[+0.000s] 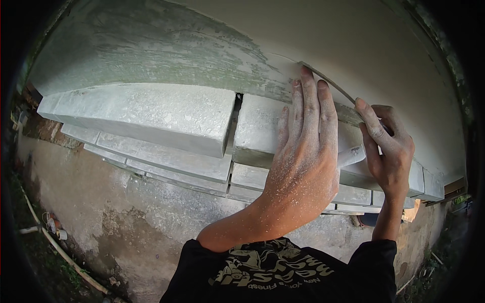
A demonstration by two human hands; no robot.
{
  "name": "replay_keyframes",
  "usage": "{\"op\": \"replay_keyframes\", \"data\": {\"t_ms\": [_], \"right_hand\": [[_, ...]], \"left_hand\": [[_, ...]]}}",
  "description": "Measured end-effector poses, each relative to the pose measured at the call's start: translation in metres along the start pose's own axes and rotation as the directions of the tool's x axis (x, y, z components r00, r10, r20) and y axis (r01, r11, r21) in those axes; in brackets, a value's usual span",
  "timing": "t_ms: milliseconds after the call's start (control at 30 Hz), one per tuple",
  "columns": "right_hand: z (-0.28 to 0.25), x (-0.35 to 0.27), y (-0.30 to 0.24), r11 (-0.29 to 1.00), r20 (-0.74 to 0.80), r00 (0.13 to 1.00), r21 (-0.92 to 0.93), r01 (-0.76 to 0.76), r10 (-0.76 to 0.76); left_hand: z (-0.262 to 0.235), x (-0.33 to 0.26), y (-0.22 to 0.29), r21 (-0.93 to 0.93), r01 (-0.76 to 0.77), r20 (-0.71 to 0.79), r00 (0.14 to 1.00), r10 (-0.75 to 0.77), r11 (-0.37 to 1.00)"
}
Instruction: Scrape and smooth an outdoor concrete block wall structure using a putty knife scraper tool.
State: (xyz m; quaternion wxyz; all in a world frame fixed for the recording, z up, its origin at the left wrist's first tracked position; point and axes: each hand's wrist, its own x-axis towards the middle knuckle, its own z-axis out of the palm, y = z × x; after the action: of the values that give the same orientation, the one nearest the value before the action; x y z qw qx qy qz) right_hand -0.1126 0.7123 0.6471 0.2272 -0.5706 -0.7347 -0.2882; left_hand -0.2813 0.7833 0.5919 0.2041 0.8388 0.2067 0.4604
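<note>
A thin, flat plastering blade (331, 83), seen nearly edge-on, leans against the pale wall surface (364, 45). My right hand (388, 144) is closed around the blade's right end, fingers and thumb pinching it. Dusted with white powder, my left hand (305, 141) lies with fingers stretched out, their tips touching the blade's left part. Its thumb is hidden. A pale rounded bar (351, 156) shows between the two hands; whether it is the blade's handle I cannot tell. Grey-green damp coating (202, 55) with streaks covers the wall's left part, meeting the smooth pale part near the blade's tip.
Long white blocks (146, 108) lie in stepped layers below the wall, with a dark gap (235, 121) between two of them. Stained concrete ground (151, 212) spreads beneath. A pole (65, 257) and small containers (54, 225) lie at the lower left.
</note>
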Motion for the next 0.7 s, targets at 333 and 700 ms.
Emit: {"op": "replay_keyframes", "data": {"t_ms": [333, 700], "right_hand": [[-0.018, -0.038, -0.002, 0.986, 0.062, 0.984, 0.017, -0.167, 0.165], [-0.006, -0.053, -0.002, 0.968, 0.009, 0.976, 0.122, -0.218, 0.218]], "left_hand": [[0.012, -0.003, 0.016, 0.008, -0.046, 0.116, 0.992, 0.045, 0.999], [0.02, -0.009, 0.015, 0.011, -0.029, 0.127, 0.992, 0.028, 1.0]]}}
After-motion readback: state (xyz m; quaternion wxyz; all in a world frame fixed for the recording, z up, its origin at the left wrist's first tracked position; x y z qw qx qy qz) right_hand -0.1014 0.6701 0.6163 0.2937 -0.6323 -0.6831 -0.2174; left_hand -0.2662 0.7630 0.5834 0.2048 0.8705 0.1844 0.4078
